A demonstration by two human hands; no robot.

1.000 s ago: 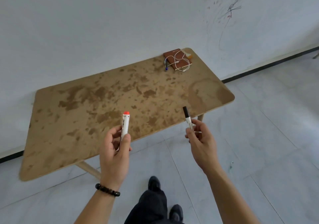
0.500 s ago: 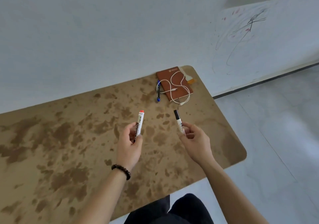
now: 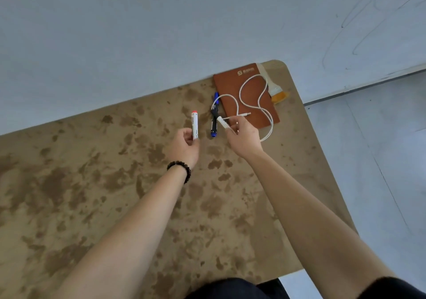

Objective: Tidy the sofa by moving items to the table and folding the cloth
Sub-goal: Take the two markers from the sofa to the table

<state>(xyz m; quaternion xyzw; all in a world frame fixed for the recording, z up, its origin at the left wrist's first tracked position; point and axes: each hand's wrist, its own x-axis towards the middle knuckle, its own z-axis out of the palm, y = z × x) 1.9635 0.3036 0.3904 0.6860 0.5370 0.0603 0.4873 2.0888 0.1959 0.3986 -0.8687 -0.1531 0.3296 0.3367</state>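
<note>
black marker (image 3: 222,123) now beside blue pen (image 3: 214,128), notebook (image 3: 250,96), cable (image 3: 272,127)

Both forearms are bare from wrist to elbow. The left wrist wears a bracelet (image 3: 179,170) of round, dark, near-black beads strung in a single row, just behind the left hand (image 3: 184,145). The right hand (image 3: 244,137) and its wrist are bare. At about 5 o'clock in the view, the hem of a dark short sleeve (image 3: 391,287) crosses the right arm. At 6 o'clock there is plain dark clothing (image 3: 235,288); which garment it is cannot be told.
</note>
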